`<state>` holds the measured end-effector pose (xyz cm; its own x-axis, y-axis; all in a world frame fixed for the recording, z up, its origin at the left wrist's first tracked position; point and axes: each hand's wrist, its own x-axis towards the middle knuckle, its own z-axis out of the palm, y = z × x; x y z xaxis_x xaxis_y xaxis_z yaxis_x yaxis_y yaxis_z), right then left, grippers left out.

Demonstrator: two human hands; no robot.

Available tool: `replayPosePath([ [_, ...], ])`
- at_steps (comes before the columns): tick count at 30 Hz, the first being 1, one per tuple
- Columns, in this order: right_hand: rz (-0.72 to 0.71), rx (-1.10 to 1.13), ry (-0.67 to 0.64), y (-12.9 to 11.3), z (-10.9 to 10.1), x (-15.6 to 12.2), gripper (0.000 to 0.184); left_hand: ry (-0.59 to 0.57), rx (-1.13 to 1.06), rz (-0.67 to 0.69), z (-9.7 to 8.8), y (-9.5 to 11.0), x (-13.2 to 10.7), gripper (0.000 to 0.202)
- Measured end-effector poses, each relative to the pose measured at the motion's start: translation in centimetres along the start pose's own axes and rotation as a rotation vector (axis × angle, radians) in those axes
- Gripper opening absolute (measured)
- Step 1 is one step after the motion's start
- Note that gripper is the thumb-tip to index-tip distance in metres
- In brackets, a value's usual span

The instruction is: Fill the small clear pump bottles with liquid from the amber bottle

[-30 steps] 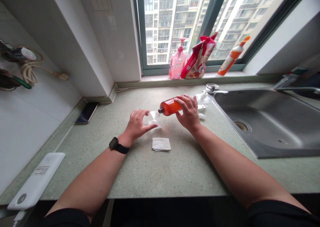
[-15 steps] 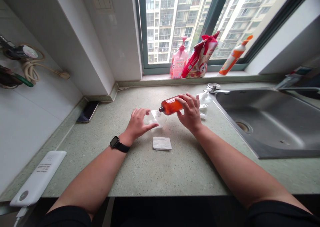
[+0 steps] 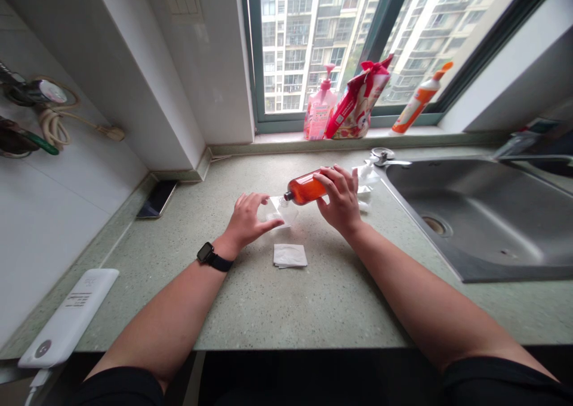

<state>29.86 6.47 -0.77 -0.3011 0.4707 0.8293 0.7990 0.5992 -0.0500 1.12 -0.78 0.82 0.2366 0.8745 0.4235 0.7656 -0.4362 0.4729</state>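
Print on the white power bank [image 3: 71, 313], lower left, is too small to read. At centre, the right hand [image 3: 339, 198] clamps an orange bottle [image 3: 307, 189], long axis sloping down leftward, neck at the mouth of a clear bottle [image 3: 290, 213] gripped by the left hand [image 3: 249, 220]. The tabletop [image 3: 286, 313] ends well below; the sink [image 3: 478, 212] bounds it rightward.

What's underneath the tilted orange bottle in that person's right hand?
Below the mouth of the orange bottle is a clear container, held in the left hand. The fingers and thumb cover part of it, so that part can't be seen.
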Motion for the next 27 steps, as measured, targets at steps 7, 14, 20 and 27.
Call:
replayPosePath([
  [7, 0.003, -0.032, -0.004, -0.01, 0.0, 0.02, 0.067, 0.002, -0.004, 0.003, 0.05, -0.06, -0.01, 0.064],
  [14, 0.007, -0.029, -0.01, 0.07, 0.04, -0.02, 0.067, -0.004, 0.001, -0.003, 0.06, -0.02, 0.01, 0.063],
  [20, -0.007, -0.027, 0.006, 0.03, -0.04, 0.02, 0.065, -0.002, 0.004, 0.005, 0.08, -0.04, -0.01, 0.062],
  [27, -0.016, -0.024, 0.015, 0.0, -0.13, 0.1, 0.065, 0.005, 0.001, 0.011, 0.05, -0.04, 0.01, 0.061],
])
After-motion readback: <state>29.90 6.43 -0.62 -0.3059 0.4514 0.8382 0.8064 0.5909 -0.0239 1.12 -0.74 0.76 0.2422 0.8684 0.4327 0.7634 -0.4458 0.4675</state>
